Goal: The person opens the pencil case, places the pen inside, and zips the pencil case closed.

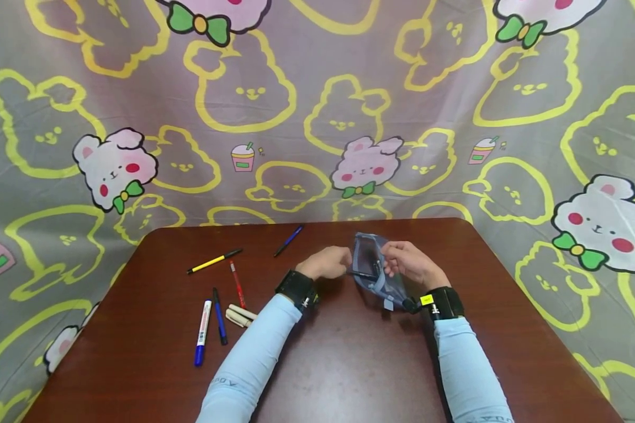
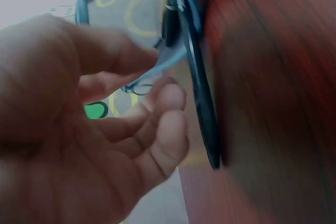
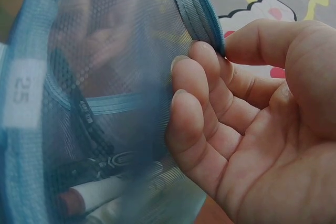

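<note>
A blue mesh pouch (image 1: 383,285) with a zipped edge and a "25" tag (image 3: 23,93) stands tilted on the table, its mouth towards my left hand. My right hand (image 1: 411,262) pinches the zipper edge (image 3: 202,17) between thumb and index finger. Curled fingers of my left hand (image 2: 105,108) are at the mouth, thumb tip right by the blue trim; I cannot tell whether they grip anything. Close to those fingertips, a black pen (image 2: 202,90) juts from the mouth. Through the mesh show a dark pen (image 3: 86,114) and a white, red-ended marker (image 3: 97,192).
Left of my left arm lie a yellow pen (image 1: 214,261), a red pen (image 1: 237,285), a dark blue pen (image 1: 219,317), a white and blue marker (image 1: 203,333) and beige pens (image 1: 239,317) partly under the sleeve. Another blue pen (image 1: 288,241) is near the back edge. A patterned cloth (image 1: 296,117) hangs behind.
</note>
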`<state>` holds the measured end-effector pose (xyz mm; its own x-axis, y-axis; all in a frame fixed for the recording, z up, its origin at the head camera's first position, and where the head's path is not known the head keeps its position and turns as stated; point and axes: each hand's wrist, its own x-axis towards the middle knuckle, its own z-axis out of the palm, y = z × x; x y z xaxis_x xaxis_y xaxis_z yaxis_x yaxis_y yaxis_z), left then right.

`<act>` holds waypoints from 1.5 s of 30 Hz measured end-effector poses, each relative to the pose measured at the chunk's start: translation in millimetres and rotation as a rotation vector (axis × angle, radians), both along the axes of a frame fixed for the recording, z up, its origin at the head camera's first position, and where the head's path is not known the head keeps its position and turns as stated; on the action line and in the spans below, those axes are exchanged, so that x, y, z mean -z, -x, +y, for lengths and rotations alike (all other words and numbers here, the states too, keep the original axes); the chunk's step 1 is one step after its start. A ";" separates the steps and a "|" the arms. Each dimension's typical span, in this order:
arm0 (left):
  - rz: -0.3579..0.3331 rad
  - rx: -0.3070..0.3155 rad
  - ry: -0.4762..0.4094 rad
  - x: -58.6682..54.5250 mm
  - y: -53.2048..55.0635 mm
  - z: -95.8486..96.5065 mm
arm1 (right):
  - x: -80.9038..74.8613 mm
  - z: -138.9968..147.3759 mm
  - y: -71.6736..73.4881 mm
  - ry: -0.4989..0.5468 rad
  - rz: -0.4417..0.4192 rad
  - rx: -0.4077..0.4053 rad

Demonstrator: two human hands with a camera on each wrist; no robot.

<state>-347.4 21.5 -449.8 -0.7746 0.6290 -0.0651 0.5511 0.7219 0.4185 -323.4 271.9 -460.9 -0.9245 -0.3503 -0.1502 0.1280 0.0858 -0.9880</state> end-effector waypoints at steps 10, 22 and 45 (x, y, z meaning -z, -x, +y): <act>0.115 -0.096 0.229 11.8 -10.6 2.2 | -7.2 -2.9 -6.7 0.002 -0.023 -0.039; 0.322 -0.064 0.210 9.1 -9.4 12.8 | 6.3 -4.0 2.1 0.003 -0.014 0.006; 0.229 0.084 -0.164 6.5 -1.6 26.0 | 3.8 1.7 2.8 0.015 -0.008 0.000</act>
<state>-345.8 47.5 -456.3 -0.7024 0.6790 0.2134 0.6995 0.6032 0.3832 -326.2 273.6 -464.7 -0.9235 -0.3522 -0.1521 0.1355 0.0714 -0.9882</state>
